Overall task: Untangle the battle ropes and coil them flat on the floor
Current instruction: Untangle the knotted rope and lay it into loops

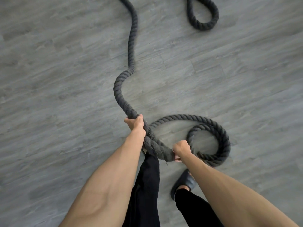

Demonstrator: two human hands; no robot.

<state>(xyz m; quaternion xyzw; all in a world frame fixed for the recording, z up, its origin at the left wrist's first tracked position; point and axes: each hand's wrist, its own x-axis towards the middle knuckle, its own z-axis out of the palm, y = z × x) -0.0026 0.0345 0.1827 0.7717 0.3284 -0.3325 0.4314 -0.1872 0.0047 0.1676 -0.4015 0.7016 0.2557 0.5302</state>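
- Both fists are on the battle rope [124, 94], and the landmark here is the small coil [211, 138] on the grey floor [49, 79], just ahead of the person's sandalled foot [184, 182].
- Left hand [135, 124] is clamped round the rope, fingers wrapped over the top, on the side of the coil away from the foot and a little above the floor.
- Right hand [181, 149] is closed tight on the same rope right beside the coil's inner curl; the stretch between the two fists hangs lifted as a short sagging arc.
- The coil itself: one inner turn plus a wider outer sweep, lying flat on the floor with no crossings that I can make out. By my reckoning that is barely a start on the coiling.
- From the left fist the free run snakes away from the coil in loose bends, far up the floor and out of the top of the view. A long length looks left to lay in.
- Well beyond the coil, up near the top edge, a separate loop [203, 15] of dark rope doubles back on itself. Whether it is the same rope or a second one, I cannot tell.
- No knot or snarl shows in the visible run, so untangling here looks largely done; feeding and winding is what remains.
- Black trouser legs [147, 185] stand on the near side of the coil.
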